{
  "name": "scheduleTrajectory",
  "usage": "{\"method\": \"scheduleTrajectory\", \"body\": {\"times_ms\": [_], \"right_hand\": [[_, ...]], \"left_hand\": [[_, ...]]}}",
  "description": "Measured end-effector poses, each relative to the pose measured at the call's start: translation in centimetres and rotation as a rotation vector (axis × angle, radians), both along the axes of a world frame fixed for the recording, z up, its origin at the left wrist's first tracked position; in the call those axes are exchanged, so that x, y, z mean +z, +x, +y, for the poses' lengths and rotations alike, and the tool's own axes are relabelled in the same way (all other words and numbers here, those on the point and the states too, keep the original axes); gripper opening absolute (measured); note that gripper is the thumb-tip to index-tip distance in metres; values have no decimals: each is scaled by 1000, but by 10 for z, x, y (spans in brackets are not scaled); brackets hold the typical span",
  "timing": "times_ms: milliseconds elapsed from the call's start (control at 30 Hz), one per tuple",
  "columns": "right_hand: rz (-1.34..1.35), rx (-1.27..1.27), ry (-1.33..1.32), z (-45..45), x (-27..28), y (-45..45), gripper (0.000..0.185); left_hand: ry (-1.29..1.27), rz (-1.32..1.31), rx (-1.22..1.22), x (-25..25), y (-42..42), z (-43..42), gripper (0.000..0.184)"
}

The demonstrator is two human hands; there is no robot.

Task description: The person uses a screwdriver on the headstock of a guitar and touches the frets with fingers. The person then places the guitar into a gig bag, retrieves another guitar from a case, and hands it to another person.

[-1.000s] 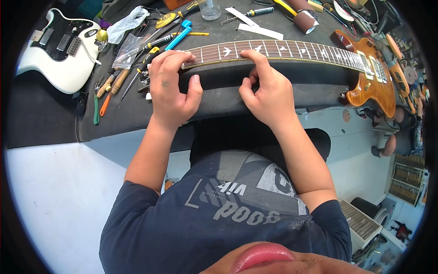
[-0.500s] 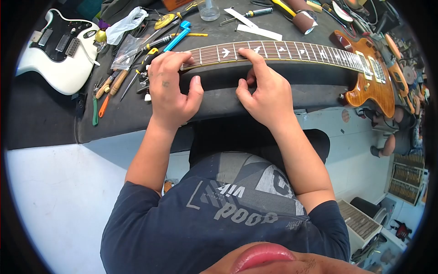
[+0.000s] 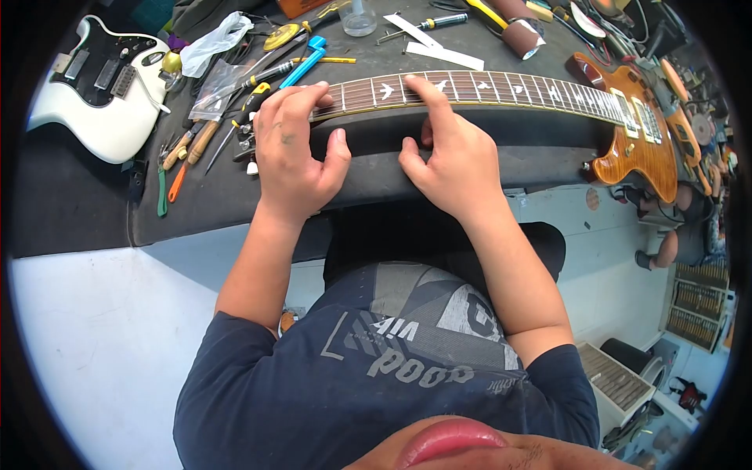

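Observation:
An amber electric guitar [image 3: 642, 149] lies face up, its long fretted neck [image 3: 501, 88] with bird inlays stretching left toward my hands. My left hand [image 3: 299, 149] lies over the headstock end, fingers bent onto the strings near the first fret and thumb apart in front of the neck. Most of the headstock is hidden beneath it. My right hand [image 3: 460, 153] is in front of the neck. Its index finger reaches onto the strings a few frets along, while the other fingers curl under and the thumb stands away. Neither hand is wrapped around anything.
Left of my hands lie screwdrivers, wooden-handled tools [image 3: 205, 141] and a blue tool [image 3: 304, 64]. A white guitar body [image 3: 102, 110] rests at the far left. White strips [image 3: 445, 55] and a jar [image 3: 359, 19] sit behind the neck. Another person's legs [image 3: 670, 239] show at right.
My right index finger has shifted slightly left along the strings, and the right thumb has moved a little left. My left hand has barely moved. The guitar stays in place.

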State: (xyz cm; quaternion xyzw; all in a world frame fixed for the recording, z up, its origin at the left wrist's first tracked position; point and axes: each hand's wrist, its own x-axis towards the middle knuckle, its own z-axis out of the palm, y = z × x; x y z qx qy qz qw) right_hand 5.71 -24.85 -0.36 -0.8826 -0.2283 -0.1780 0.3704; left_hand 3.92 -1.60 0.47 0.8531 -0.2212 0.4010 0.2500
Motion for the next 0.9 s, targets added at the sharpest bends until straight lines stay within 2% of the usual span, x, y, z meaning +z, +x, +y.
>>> {"method": "scheduleTrajectory", "body": {"times_ms": [200, 333, 433, 533, 633, 833, 900], "right_hand": [[19, -14, -71, 1, 0, 3, 71], [39, -23, -76, 0, 0, 1, 72], [36, -27, -79, 1, 0, 2, 72], [38, -29, -78, 1, -1, 2, 72], [23, -18, -68, 1, 0, 2, 70], [40, -29, -99, 3, 6, 4, 70], [46, -33, -119, 3, 6, 5, 70]], "left_hand": [[97, 65, 48, 9, -6, -2, 61], [-34, -47, 2, -2, 2, 1, 66], [85, 13, 42, 3, -1, 0, 67], [-82, -8, -1, -4, 1, -1, 67], [75, 36, 44, 5, -3, -1, 67], [10, -27, 43, 2, 2, -3, 66], [65, 15, 63, 5, 0, -5, 66]]}}
